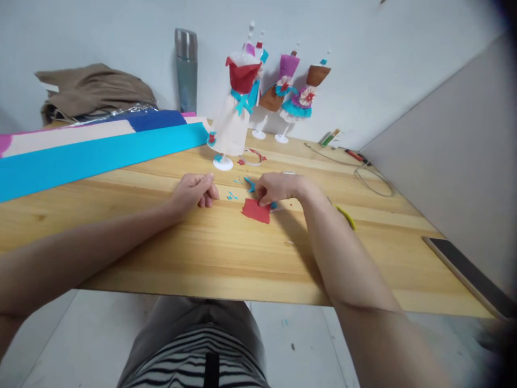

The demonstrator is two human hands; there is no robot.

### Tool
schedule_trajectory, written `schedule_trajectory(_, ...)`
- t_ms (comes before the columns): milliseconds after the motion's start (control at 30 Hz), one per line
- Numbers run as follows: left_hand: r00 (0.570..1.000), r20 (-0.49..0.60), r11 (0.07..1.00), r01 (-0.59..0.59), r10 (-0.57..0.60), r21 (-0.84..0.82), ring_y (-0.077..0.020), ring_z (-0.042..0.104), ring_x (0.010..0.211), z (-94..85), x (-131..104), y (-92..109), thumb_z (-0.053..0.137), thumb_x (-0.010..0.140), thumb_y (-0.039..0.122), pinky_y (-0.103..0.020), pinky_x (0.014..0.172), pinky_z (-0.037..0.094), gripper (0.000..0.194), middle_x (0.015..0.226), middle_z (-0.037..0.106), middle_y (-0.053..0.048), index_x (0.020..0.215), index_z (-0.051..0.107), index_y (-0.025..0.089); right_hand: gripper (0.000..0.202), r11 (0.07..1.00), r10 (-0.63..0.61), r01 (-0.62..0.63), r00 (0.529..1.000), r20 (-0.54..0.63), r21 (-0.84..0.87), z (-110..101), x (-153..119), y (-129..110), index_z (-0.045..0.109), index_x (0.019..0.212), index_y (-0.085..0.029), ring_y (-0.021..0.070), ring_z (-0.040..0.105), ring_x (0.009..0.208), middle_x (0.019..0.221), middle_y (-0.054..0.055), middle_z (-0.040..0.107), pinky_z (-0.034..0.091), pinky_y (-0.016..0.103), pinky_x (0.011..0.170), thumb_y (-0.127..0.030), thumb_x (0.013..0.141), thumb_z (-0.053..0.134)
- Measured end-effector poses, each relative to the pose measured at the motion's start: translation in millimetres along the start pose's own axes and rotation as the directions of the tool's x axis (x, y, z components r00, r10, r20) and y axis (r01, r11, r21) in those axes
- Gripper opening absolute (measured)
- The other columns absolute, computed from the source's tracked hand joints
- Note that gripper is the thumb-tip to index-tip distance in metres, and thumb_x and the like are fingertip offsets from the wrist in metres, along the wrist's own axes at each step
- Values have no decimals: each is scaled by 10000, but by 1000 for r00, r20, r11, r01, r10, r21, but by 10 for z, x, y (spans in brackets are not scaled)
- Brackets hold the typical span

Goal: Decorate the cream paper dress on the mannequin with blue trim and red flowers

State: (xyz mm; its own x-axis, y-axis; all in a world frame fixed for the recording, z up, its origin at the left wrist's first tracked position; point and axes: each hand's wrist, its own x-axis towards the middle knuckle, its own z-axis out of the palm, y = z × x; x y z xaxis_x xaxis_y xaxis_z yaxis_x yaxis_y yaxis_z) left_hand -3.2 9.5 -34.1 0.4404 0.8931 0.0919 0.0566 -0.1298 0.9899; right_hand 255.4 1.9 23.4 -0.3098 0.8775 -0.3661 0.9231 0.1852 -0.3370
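My right hand reaches down to a small red piece lying on the wooden table; its closed fingertips touch the piece's upper right edge. Beside those fingers lies a blue scrap. My left hand rests on the table to the left, fingers curled and thumb against the index finger; whatever it may hold is hidden. Tiny blue snippets lie between the two hands. Behind them stands a small dress form with a red top, blue bow and cream skirt.
More dressed forms stand against the wall. Blue sheets, brown cloth and a flask are at the back left. A yellow-handled tool, a cable and a dark tablet-like device are on the right.
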Motion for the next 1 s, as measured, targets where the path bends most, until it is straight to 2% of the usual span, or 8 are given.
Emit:
schedule_trajectory(167,1000,-1,996,-29,29,80,-108,534,431,3,-19,4,489,972,473,-206,429,390,502,504,611,-64,685,702,121,120,970,-146,143,989,0,196,-86,-80,-113,730,715,-184,113,567,577,616,-18,669,399,237,558,-302,734,741)
schedule_trajectory(267,1000,-13,991,-24,26,129,-98,502,418,6,-24,18,478,972,464,-206,441,386,478,487,598,-46,730,707,121,234,957,-148,115,983,110,267,-123,-124,-111,735,823,-161,110,569,577,693,13,694,430,244,575,-390,799,690)
schedule_trajectory(367,999,-27,988,-13,17,154,-97,495,426,6,-22,19,469,967,469,-210,453,389,471,496,595,-41,747,702,124,212,963,-97,66,990,105,261,-103,-97,-48,730,864,-158,112,566,569,724,26,702,440,249,575,-355,808,676)
schedule_trajectory(600,997,40,960,-75,67,270,-95,492,475,10,-53,17,476,930,441,-213,488,389,401,546,595,-12,789,698,138,78,998,-67,65,989,133,21,-5,-2,-66,720,740,-165,143,572,665,703,2,683,393,260,616,-156,664,704)
schedule_trajectory(733,966,138,879,-256,218,402,-115,568,598,24,-74,5,473,914,396,-229,585,427,367,634,644,-21,701,662,164,62,989,-92,81,992,86,122,-98,-77,5,657,702,-168,137,552,621,628,-1,623,395,268,615,-194,709,601)
schedule_trajectory(800,948,174,843,-316,266,436,-129,608,688,31,-80,0,528,878,344,-244,653,442,277,737,695,-34,716,664,166,82,989,-40,32,998,56,142,-178,-139,78,628,687,-186,129,519,566,586,-6,600,383,266,578,-226,727,568)
schedule_trajectory(900,933,213,816,-358,291,453,-140,629,751,34,-89,3,553,864,294,-256,698,442,198,818,724,-39,757,665,170,128,992,42,-45,999,27,118,-253,-206,143,582,630,-203,120,452,494,526,-7,561,336,273,517,-260,740,550)
schedule_trajectory(1000,929,251,788,-364,271,497,-139,616,728,22,-95,10,506,911,325,-258,684,426,271,760,696,-28,726,629,170,181,980,15,-24,999,42,198,-256,-226,132,540,615,-211,118,431,470,506,-11,526,330,278,504,-315,764,550)
